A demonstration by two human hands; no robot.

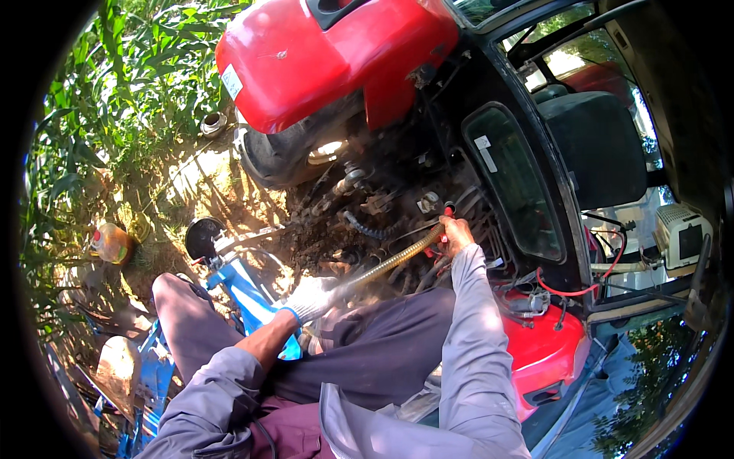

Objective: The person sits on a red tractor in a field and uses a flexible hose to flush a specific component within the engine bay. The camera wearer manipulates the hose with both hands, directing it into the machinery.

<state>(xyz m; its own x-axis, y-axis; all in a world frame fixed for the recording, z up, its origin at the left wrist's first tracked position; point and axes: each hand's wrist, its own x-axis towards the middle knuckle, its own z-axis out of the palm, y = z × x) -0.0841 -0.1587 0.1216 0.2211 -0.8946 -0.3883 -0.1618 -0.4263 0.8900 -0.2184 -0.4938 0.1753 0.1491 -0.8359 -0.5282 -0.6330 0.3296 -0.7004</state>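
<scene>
A ribbed, yellowish hose (397, 260) runs slantwise between my two hands, over the dirty machinery (375, 203) of a red vehicle with a cab. My right hand (456, 236), bare, is wrapped round the hose's upper end, where a red fitting (449, 208) sticks out beyond the fingers. Lower down and to the left, my left hand (312, 300) wears a white glove with a blue cuff and is closed round the hose. The stretch of hose by the glove looks smeared, and the left fingers are partly blurred.
Red fenders (329, 69) stand above and at lower right (547, 352). The cab's dark window (516, 183) and a loose red cable (569, 291) are on the right. Blue metal framing (245, 294) lies beside my left hand. An orange-yellow jug (112, 243) sits near green plants (138, 76).
</scene>
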